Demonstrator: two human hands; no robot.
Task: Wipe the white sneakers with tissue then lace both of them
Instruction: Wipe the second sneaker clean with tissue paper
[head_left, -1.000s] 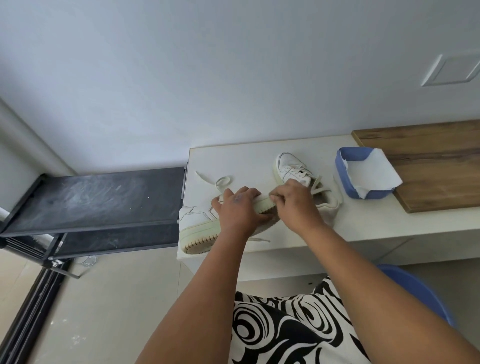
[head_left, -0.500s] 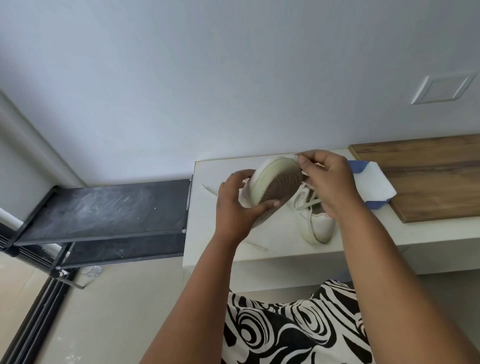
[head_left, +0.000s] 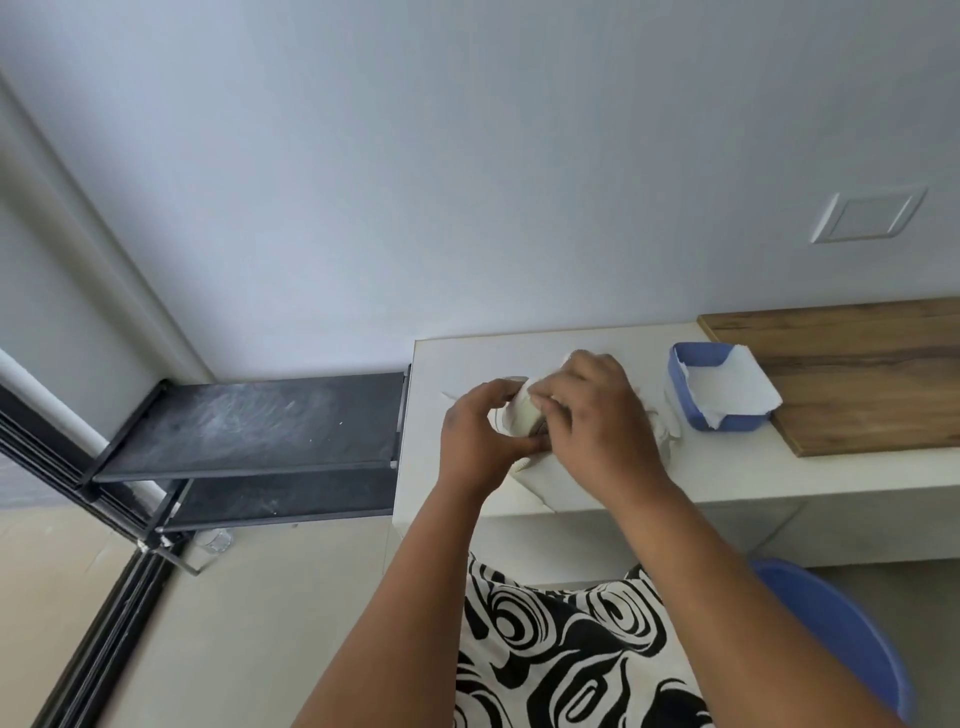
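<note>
- Centre of the frame, just right of the middle: both hands meet over the white table (head_left: 727, 467), and between them sits a white sneaker (head_left: 521, 415), lifted off the surface with its pale sole edge facing the camera.
- Left hand (head_left: 475, 434) has its grip curled round the sneaker from the left, thumb tucked under it, fingers over the top.
- Right hand (head_left: 597, 421) covers the shoe from the right, fingers bent down onto it; this hand hides most of the upper, so what the fingertips pinch cannot be told.
- Behind the right hand, a scrap of white (head_left: 667, 431) pokes out at its right edge, too hidden to say what it is.
- Right of the hands stands a blue tissue box (head_left: 698, 364), a white tissue (head_left: 737, 382) spilling over its rim.
- Further right, a wooden board (head_left: 857, 374) lies on the table, with the box touching its left edge.
- Left of the frame: a dark, dusty shelf rack (head_left: 249, 421) butts against the table's side.
- Lower right corner shows a blue stool (head_left: 841, 639), and a black-and-white swirl garment (head_left: 561, 654) fills the bottom centre.
- Upper right on the wall, a white switch plate (head_left: 867, 215).
</note>
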